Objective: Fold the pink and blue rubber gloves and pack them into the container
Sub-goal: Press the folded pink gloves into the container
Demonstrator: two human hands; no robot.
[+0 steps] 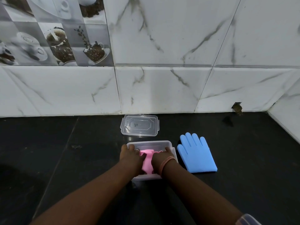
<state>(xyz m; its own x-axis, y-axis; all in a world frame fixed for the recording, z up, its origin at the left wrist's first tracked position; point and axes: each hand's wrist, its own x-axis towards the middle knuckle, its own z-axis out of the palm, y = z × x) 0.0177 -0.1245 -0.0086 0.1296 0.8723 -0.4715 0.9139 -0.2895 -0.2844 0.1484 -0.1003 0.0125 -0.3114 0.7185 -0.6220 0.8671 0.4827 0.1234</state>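
Observation:
A clear plastic container [168,144] stands on the black counter in front of me. A folded pink glove [148,161] lies inside it. My left hand [130,155] presses on the glove's left side, with the thumb over the container's left rim. My right hand [163,157] presses on the glove's right side, fingers down inside the box. A blue glove [197,154] lies flat and unfolded on the counter just right of the container, fingers pointing toward the wall.
The container's clear lid [139,125] rests on the counter behind the box, close to the wall. A white marble-tiled wall [162,88] rises at the back and right. A small dark hole [237,108] sits at the wall's base.

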